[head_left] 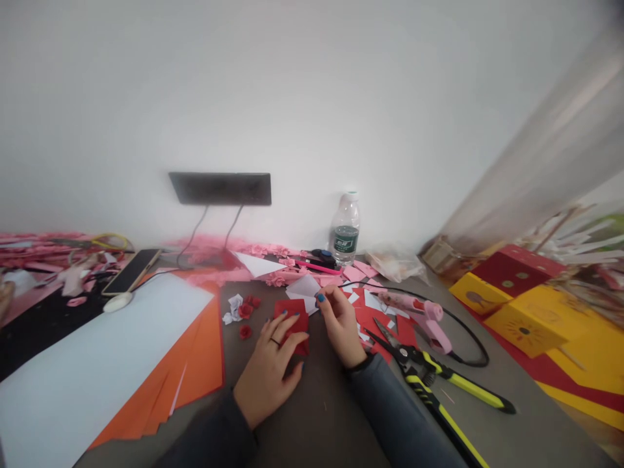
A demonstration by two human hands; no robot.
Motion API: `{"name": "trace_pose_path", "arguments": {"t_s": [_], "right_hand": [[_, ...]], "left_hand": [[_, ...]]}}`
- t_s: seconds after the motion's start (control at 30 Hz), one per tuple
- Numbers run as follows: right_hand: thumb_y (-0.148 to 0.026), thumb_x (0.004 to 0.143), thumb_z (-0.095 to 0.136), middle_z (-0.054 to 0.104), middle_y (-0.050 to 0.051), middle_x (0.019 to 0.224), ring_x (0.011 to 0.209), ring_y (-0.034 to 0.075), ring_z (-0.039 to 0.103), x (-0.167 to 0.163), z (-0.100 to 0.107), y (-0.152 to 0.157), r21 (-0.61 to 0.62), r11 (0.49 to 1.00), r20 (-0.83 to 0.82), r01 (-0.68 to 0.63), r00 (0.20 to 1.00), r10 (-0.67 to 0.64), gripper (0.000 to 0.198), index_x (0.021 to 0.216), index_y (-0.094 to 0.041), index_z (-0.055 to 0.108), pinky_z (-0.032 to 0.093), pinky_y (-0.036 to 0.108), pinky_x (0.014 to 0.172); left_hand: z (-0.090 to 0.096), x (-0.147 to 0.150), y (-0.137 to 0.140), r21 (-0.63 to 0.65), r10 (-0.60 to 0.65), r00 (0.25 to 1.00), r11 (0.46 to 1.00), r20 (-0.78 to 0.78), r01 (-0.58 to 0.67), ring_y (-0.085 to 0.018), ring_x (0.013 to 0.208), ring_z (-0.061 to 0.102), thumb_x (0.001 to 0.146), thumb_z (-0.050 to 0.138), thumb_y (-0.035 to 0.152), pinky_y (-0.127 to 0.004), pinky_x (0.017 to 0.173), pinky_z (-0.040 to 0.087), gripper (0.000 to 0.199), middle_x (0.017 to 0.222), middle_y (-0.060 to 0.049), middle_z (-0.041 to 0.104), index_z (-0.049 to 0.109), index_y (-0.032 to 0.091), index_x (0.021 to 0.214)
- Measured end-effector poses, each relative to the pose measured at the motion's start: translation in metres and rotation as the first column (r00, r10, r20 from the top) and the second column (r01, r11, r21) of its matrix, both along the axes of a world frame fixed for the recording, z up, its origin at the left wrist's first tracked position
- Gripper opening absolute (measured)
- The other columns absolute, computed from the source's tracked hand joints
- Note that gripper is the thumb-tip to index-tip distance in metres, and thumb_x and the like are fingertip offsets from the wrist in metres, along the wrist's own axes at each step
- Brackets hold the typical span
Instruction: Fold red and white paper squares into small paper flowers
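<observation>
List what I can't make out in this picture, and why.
Red paper, head view: partly covered by the left hand.
Right hand, head view: whether it pinches anything is too small and blurred to tell.
Yellow-and-black hand tool, head view: one handle's end is cut off by the bottom edge.
Bottle label, head view: print too small.

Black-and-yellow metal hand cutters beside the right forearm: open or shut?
Open: the black-and-yellow metal hand cutters lie with blades apart at the tips and handles spread.
</observation>
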State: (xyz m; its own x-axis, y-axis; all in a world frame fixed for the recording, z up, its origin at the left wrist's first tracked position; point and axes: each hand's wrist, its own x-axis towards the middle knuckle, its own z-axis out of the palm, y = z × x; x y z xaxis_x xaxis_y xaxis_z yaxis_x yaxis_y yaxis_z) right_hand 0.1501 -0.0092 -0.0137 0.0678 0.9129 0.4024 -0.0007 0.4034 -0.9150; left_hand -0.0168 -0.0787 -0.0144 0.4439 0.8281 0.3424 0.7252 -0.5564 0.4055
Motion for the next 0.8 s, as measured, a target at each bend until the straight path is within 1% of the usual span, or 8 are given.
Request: {"name": "trace_pose_path", "arguments": {"t_s": [0.07,0.2,0.27,0.43,0.5,0.57,0.67,0.8], "right_hand": [[-0.024,0.088,0.056,0.053,-0.001,0.072,0.063,0.017,0.047,-0.001,-0.001,-0.001,0.022,0.999,0.129,0.025,0.991,-0.028,0.003,0.085,-0.023,0.056,0.036,0.03,0.062],[-0.015,0.082,0.058,0.062,0.005,0.088,0.078,0.023,0.055,-0.004,-0.002,-0.004,0.063,0.998,0.335,0.024,0.941,-0.044,0.013,0.092,-0.024,0.06,0.041,0.036,0.076],[-0.018,0.083,0.06,0.064,0.006,0.089,0.084,0.026,0.056,-0.005,-0.002,-0.005,0.069,0.998,0.357,-0.01,0.934,-0.015,0.013,0.093,-0.025,0.062,0.042,0.038,0.079],[-0.021,0.086,0.061,0.066,0.004,0.083,0.081,0.025,0.059,-0.005,-0.005,-0.004,0.02,0.994,0.343,-0.108,0.935,0.094,0.021,0.106,-0.026,0.063,0.043,0.037,0.079],[-0.018,0.085,0.061,0.066,0.003,0.083,0.08,0.024,0.059,-0.005,-0.008,-0.004,0.01,0.994,0.348,-0.108,0.933,0.098,0.025,0.108,-0.027,0.063,0.043,0.036,0.078],[-0.015,0.082,0.061,0.066,0.003,0.086,0.08,0.023,0.058,-0.005,-0.009,-0.003,0.015,0.995,0.354,-0.095,0.932,0.084,0.027,0.106,-0.027,0.064,0.043,0.036,0.078],[-0.013,0.083,0.056,0.065,0.004,0.09,0.079,0.022,0.058,-0.004,-0.008,-0.002,0.018,0.999,0.335,-0.05,0.941,0.041,0.024,0.103,-0.026,0.063,0.043,0.035,0.075],[-0.015,0.084,0.054,0.059,0.0,0.077,0.068,0.019,0.052,0.0,-0.002,0.001,0.014,0.998,0.262,0.064,0.963,-0.066,0.019,0.1,-0.024,0.061,0.042,0.031,0.066]], "left_hand": [[-0.004,0.0,-0.001,-0.004,0.013,0.999,1.0,0.033,-0.013,-0.032,0.136,0.041,0.08,0.055,0.002,-0.057,0.109,0.039,0.051,0.145,-0.011,0.047,0.051,0.025,0.125],[-0.01,0.0,0.001,0.023,0.065,0.986,0.997,0.156,-0.07,-0.027,0.128,0.05,0.082,0.052,0.0,-0.05,0.106,0.045,0.054,0.138,-0.01,0.052,0.047,0.026,0.129],[-0.011,-0.001,0.003,0.015,0.07,0.975,0.997,0.21,-0.074,-0.026,0.129,0.05,0.082,0.052,0.001,-0.048,0.107,0.045,0.059,0.137,-0.01,0.052,0.041,0.027,0.134],[-0.015,-0.002,0.006,-0.024,0.063,0.963,0.998,0.263,-0.058,-0.027,0.131,0.049,0.08,0.053,0.0,-0.048,0.107,0.044,0.068,0.137,-0.011,0.053,0.035,0.027,0.139],[-0.014,-0.002,0.006,-0.05,0.084,0.952,0.996,0.296,-0.072,-0.025,0.124,0.055,0.079,0.051,-0.003,-0.046,0.104,0.047,0.059,0.13,-0.009,0.058,0.043,0.025,0.131],[-0.011,-0.003,0.006,-0.069,0.084,0.947,0.995,0.31,-0.066,-0.024,0.117,0.059,0.079,0.049,-0.004,-0.044,0.1,0.05,0.042,0.122,-0.007,0.062,0.056,0.024,0.11],[-0.006,-0.004,0.005,-0.042,0.084,0.951,0.996,0.296,-0.075,-0.025,0.118,0.057,0.08,0.048,-0.004,-0.046,0.1,0.049,0.028,0.123,-0.006,0.061,0.059,0.022,0.083],[-0.003,-0.005,0.004,-0.004,0.148,0.944,0.988,0.296,-0.153,-0.027,0.134,0.045,0.086,0.049,0.002,-0.05,0.109,0.041,0.025,0.142,-0.007,0.048,0.063,0.023,0.091]]}}
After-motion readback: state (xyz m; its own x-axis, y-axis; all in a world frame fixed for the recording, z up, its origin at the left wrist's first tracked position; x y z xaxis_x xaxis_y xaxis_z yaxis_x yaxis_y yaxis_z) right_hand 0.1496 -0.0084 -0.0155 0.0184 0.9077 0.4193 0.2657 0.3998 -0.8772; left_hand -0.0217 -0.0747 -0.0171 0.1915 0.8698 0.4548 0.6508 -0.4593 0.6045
